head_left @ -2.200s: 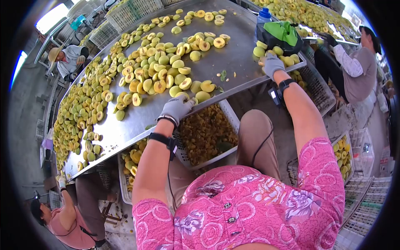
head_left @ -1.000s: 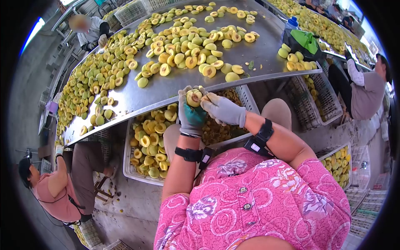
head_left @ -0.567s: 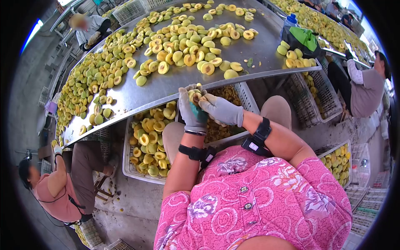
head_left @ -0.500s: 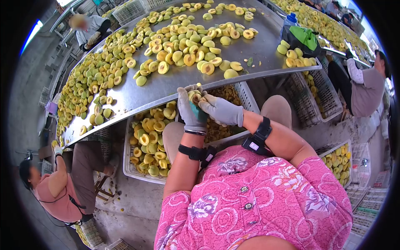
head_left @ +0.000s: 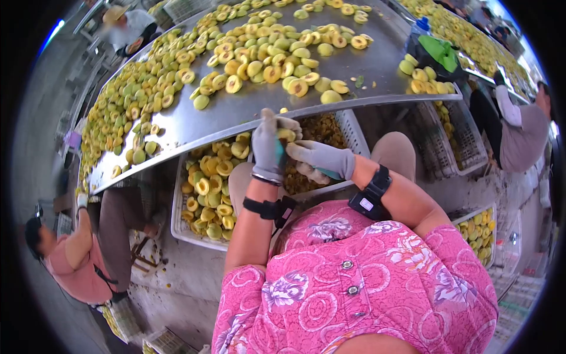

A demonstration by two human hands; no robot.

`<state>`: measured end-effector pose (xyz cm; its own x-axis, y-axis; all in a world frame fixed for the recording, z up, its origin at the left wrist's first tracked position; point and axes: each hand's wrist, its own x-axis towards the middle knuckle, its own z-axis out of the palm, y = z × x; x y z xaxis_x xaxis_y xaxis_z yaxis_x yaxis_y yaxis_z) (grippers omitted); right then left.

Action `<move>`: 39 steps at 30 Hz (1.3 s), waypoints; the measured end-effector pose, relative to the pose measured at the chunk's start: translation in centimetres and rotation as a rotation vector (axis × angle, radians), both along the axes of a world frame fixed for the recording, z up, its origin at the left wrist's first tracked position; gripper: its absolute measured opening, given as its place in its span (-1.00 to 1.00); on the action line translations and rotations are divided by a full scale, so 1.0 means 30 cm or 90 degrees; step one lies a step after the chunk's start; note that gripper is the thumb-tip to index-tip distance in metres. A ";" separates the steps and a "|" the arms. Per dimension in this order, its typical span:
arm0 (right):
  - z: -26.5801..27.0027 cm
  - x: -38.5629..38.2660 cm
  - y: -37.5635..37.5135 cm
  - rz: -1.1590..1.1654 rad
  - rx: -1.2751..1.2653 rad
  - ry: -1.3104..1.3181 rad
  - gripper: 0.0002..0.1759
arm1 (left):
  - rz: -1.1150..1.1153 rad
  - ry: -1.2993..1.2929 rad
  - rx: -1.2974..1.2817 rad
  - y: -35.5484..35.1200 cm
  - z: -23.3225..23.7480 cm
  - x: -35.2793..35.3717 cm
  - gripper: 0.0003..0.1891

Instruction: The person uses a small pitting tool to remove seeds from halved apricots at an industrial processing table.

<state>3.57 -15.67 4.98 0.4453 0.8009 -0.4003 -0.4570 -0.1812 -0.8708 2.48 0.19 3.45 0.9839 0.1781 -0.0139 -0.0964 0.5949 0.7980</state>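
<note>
My left hand (head_left: 270, 150), in a grey glove with a green patch, is closed around a yellow-green stone fruit half (head_left: 287, 135), its thumb side raised. Against the fruit's lower right lie the bent fingertips of my right hand (head_left: 323, 158), also gloved in grey. Those fingers are pressed together; whatever is between them is hidden. Both hands are just off the metal table's near edge, above a white crate (head_left: 357, 130) of brownish-yellow pieces. Many fruit halves (head_left: 271, 74) lie cut on the metal table (head_left: 183, 127).
Left of my knees is a white crate (head_left: 197, 239) full of fruit halves. A dark bag with a green cloth (head_left: 439, 53) and a blue-capped bottle (head_left: 420, 26) stand at the table's right. People sit at left (head_left: 76, 259) and right (head_left: 525, 133).
Both hands have shifted slightly. My left fingers have turned upward around the fruit, and my right hand is a little lower and farther right. The whole view has tilted slightly.
</note>
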 end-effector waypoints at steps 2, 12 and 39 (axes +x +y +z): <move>-0.032 0.008 0.007 0.050 0.045 0.154 -0.64 | -0.008 -0.021 0.175 0.010 -0.014 -0.003 -0.36; -0.116 -0.033 0.054 0.249 0.288 0.616 -0.56 | -0.178 -0.107 -0.214 0.054 -0.071 -0.099 -0.38; -0.232 0.054 -0.100 -0.138 0.009 0.104 -0.56 | 0.037 0.046 1.126 -0.002 -0.088 0.508 -0.57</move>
<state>5.18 -18.68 -1.98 0.5374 0.7003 -0.4699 -0.6186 -0.0515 -0.7840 17.71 0.14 0.83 0.9824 0.0582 0.1772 -0.0232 -0.9046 0.4257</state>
